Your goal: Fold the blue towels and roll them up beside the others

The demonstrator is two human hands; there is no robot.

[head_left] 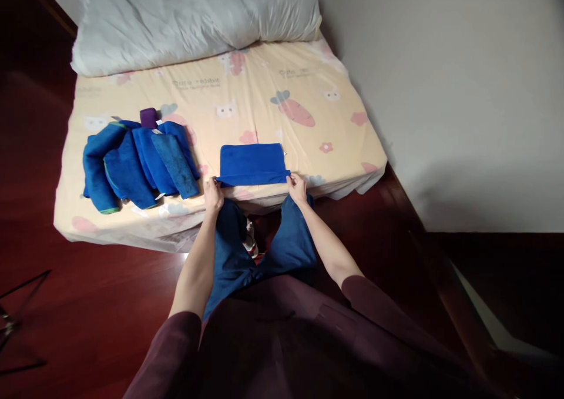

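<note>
A blue towel (252, 159) lies flat on the bed near its front edge, with its near edge folded over into a narrow strip. At the strip's left end, my left hand (214, 195) is closed, pinching the corner. My right hand (296, 188) pinches the opposite end between thumb and fingers. To the left sits a heap of rolled blue towels (127, 170), some with green edging and small white tags. A dark purple roll (148, 117) pokes out at the back of that heap.
The bed (259, 105) has a yellow sheet printed with carrots and animal faces. Across its far end lies a large pale quilt or pillow (194, 17). A white wall (445, 93) stands to the right. Black stand legs (26, 284) rest on the reddish floor at left.
</note>
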